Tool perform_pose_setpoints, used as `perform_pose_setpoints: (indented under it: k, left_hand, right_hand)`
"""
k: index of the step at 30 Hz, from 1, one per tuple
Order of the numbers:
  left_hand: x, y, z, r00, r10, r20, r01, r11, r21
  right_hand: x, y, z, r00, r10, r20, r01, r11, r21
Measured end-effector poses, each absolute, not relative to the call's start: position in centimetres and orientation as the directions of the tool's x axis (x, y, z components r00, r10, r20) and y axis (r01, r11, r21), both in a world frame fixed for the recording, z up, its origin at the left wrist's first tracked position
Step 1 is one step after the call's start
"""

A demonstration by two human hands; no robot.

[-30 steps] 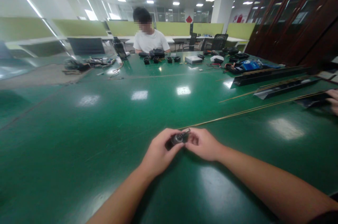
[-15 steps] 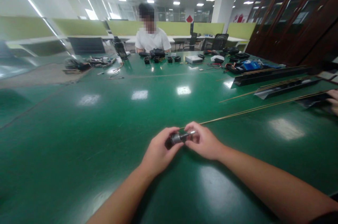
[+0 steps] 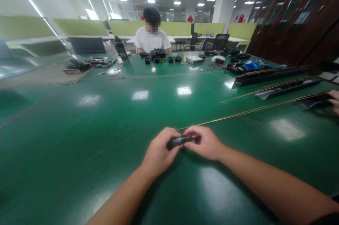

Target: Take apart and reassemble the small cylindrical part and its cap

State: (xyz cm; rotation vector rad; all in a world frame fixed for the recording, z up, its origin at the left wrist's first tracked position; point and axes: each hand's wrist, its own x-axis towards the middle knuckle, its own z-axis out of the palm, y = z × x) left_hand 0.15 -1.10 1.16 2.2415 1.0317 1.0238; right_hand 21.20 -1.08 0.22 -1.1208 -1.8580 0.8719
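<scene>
Between my hands lies a small dark cylindrical part point(image 3: 177, 142) with a silver band and a thinner shaft-like end pointing right; its exact kind I cannot tell. My left hand point(image 3: 160, 149) wraps thumb and fingers round the thicker end, hiding some of it. With thumb and fingertips curled, my right hand point(image 3: 203, 142) grips the part near its thin end. Just beyond my fingers, long thin brass-coloured rods point(image 3: 238, 113) run across the green table point(image 3: 111, 122) towards the right.
At the right lie black channel-shaped trays point(image 3: 288, 87) with thin rods, and another person's hand point(image 3: 335, 101) at the edge. Across the table sits a person in a white shirt point(image 3: 152, 39) behind several small black boxes point(image 3: 171, 59). A blue item point(image 3: 251, 65) lies among cables.
The cylindrical part has turned slightly in my hands, its thin end lying lower and flatter. My right fingers have shifted a little. The person opposite has bowed their head and moved it right.
</scene>
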Motion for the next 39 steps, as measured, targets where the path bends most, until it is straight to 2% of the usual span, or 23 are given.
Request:
perform_pose_setpoints:
  k: [18, 39]
  left_hand:
    - [0.2, -1.16, 1.27, 0.503, 0.748, 0.433, 0.395, -0.645, 0.655]
    - [0.29, -1.33, 1.21, 0.496, 0.723, 0.482, 0.386, -0.68, 0.624]
  right_hand:
    - [21.18, -1.2, 0.6, -0.335, 0.889, 0.312, 0.358, 0.427, -0.831]
    - [21.29, -0.98, 0.31, -0.326, 0.897, 0.299, 0.312, 0.401, -0.861]
